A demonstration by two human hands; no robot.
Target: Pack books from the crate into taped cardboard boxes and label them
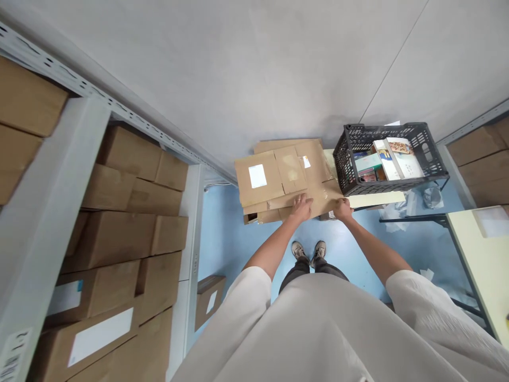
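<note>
Flattened cardboard boxes (292, 172) lie stacked against the wall in front of me, with white labels and strips of clear tape on the upper one. My left hand (303, 207) is at the near side of the stack, its bent fingers closed on the cardboard; the thumb side faces right. Close by, my right hand (342, 208) grips the near right edge of the same flattened cardboard box, fingers curled tight. Just beyond that hand stands a black plastic crate (368, 187) holding several small printed boxes (392, 159).
A metal rack (89, 127) full of cardboard cartons (119, 239) runs along my left. One labelled carton (210, 300) stands on the blue floor (222, 233) beside it. To the right are a pale table (477, 260), crumpled plastic (433, 197) and more shelved cartons (485, 170).
</note>
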